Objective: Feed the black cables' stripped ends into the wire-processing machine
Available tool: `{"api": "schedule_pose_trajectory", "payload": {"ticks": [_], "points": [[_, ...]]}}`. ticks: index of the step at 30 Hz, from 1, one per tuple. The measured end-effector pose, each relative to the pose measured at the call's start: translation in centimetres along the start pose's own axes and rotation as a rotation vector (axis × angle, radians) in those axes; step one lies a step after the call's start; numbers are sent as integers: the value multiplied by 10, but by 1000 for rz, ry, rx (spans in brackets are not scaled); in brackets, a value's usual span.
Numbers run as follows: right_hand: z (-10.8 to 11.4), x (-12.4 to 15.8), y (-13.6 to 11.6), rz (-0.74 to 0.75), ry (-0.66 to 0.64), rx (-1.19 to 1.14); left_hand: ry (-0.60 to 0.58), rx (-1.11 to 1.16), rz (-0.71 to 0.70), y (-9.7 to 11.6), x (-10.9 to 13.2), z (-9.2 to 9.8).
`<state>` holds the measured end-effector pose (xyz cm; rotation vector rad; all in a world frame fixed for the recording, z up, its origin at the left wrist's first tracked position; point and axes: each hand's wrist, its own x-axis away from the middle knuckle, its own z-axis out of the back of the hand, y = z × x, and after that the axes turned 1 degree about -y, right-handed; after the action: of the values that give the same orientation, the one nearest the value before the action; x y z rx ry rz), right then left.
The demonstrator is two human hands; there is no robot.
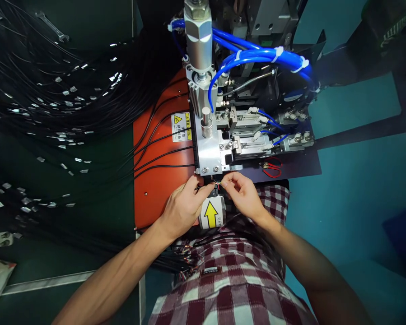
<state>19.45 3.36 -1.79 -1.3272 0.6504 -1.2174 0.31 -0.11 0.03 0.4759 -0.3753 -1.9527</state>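
At the front of a metal machine [207, 155], my left hand [185, 203] and my right hand [241, 192] meet, their fingertips almost touching. Between them run thin coloured wires [218, 183], one of them red. My left thumb and fingers are closed on a black cable with these wire ends, partly covered by the hand. The right thumb and index finger pinch the wires from the other side. Just below sits a round part with a yellow arrow label [211, 214]. Several black cables [165, 151] lead left from the machine over an orange plate [162, 189].
Bundled black cables with shiny ends [70, 108] spread over the dark surface at left, near a wrench [52, 26]. Blue air hoses [257, 55] arch above the machine. Red-handled cutters [272, 168] lie right of it. More cables with bare wire ends [187, 257] rest by my lap.
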Motion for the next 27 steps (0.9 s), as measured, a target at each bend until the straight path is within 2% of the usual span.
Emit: {"api": "schedule_pose_trajectory", "payload": {"ticks": [10, 12, 16, 18, 24, 27], "points": [[-2, 5, -8, 177, 85, 261, 23, -54, -41, -1, 1, -2], [-3, 5, -7, 148, 89, 228, 13, -50, -33, -1, 1, -2], [-5, 4, -3, -40, 6, -17, 9, -36, -14, 0, 1, -1], [-6, 4, -4, -82, -12, -70, 14, -34, -24, 0, 1, -1], [-7, 6, -16, 61, 120, 238, 50, -84, -80, -1, 0, -2], [-7, 5, -16, -9, 92, 143, 57, -73, -93, -2, 0, -3]]}}
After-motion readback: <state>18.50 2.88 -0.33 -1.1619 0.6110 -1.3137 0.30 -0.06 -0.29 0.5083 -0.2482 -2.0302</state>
